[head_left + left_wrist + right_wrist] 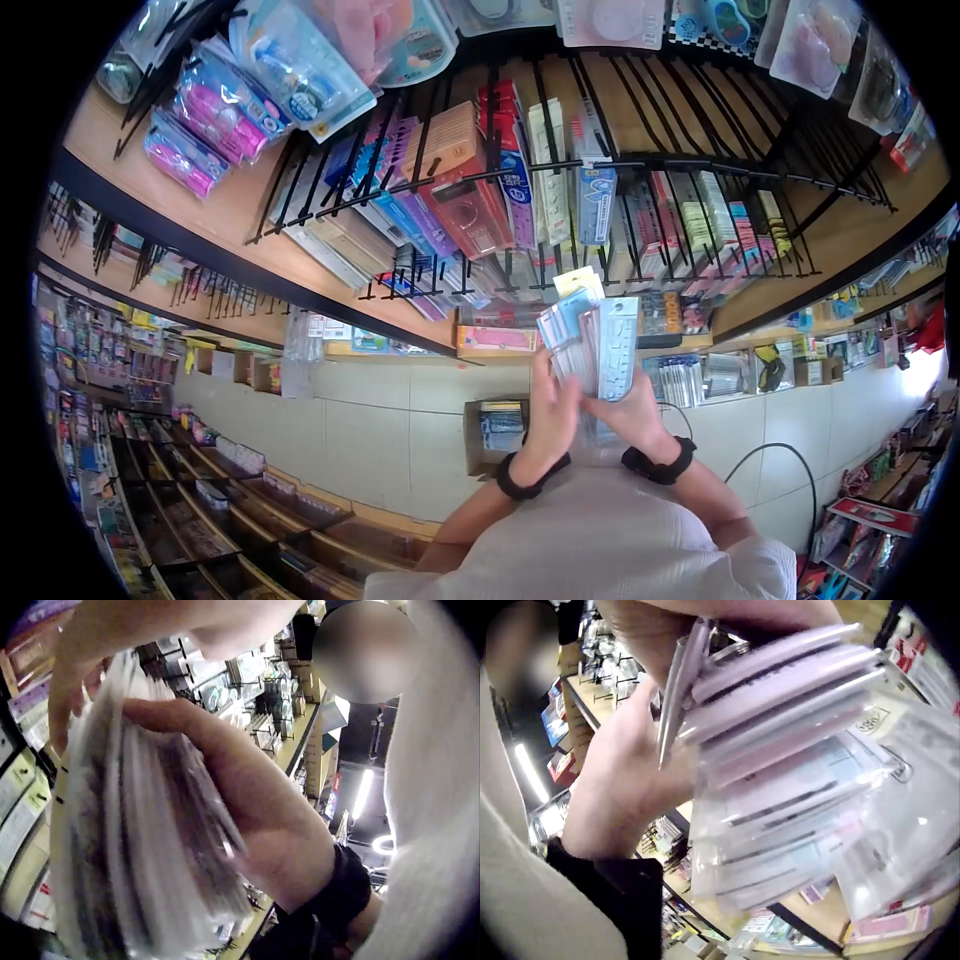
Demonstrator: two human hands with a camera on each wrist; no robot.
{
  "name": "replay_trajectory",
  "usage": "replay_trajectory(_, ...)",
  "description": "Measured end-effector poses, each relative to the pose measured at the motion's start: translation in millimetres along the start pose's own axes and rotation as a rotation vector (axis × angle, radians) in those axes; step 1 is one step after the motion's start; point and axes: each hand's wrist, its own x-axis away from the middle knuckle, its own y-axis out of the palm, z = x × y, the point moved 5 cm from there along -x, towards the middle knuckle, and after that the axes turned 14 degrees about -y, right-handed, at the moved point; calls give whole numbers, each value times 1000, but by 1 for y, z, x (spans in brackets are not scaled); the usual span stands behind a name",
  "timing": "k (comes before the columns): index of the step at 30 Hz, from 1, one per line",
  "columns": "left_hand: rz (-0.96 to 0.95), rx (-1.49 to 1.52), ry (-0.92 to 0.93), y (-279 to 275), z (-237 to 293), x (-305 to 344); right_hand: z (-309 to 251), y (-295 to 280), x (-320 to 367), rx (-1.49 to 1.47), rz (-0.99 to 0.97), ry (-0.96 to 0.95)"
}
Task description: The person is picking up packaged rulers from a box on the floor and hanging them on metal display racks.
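Both hands hold a thick bundle of flat clear-plastic packs (575, 345) in front of the chest in the head view. The outermost pack at the right is a pale blue ruler (618, 345) with a hang hole in its top; a yellow-topped pack (578, 282) sticks up at the back. My left hand (550, 415) grips the left side of the bundle. Around the lower right side are the fingers and thumb of my right hand (630, 415). In the right wrist view the packs (780, 757) fan apart, showing pinkish and bluish contents. The left wrist view shows their edges (142, 847), blurred.
A shelf with black wire hooks and dividers (680, 165) stands ahead, filled with packaged stationery, including a blue ruler pack (597, 200). Pink blister packs (235, 110) hang upper left. An open cardboard box (480, 455) sits below, and wooden compartments (240, 500) stand lower left.
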Motion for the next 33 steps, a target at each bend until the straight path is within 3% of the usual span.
replay_trajectory(2,10,-70,37,17,-8,-1,2,-8,1,79,21,-32)
replay_trajectory(4,126,-253,18,30,-2,-4,-4,-11,2,412,-20,-217)
replay_trajectory(6,166,-235,-36,36,1,-8,-6,-13,0,503,-75,-257)
replay_trajectory(8,259,-185,-113,31,-9,-10,2,-16,0,419,-73,-189)
replay_trajectory(9,244,-94,-54,28,-12,-14,-3,-16,1,442,-137,-232)
replay_trajectory(12,199,-30,-173,20,-19,-12,-10,-18,-3,362,-287,-147)
replay_trajectory(14,195,53,-205,18,-16,-9,-11,-24,-3,432,-293,-244)
replay_trajectory(16,188,135,-233,11,-17,-9,-9,-30,-4,278,-324,-99)
replay_trajectory(18,117,379,-317,3,-23,-9,2,-36,-7,139,-310,-109)
replay_trajectory(22,20,585,-380,3,-11,-3,7,-52,-11,-173,-91,-93)
replay_trajectory(25,-6,435,-434,-12,-21,-1,-4,-63,-15,-223,38,-191)
replay_trajectory(30,-36,324,-445,5,-20,3,-16,-70,-17,-233,-18,-74)
replay_trajectory(33,-26,286,-271,11,-19,-2,-15,-70,-18,-195,-107,-94)
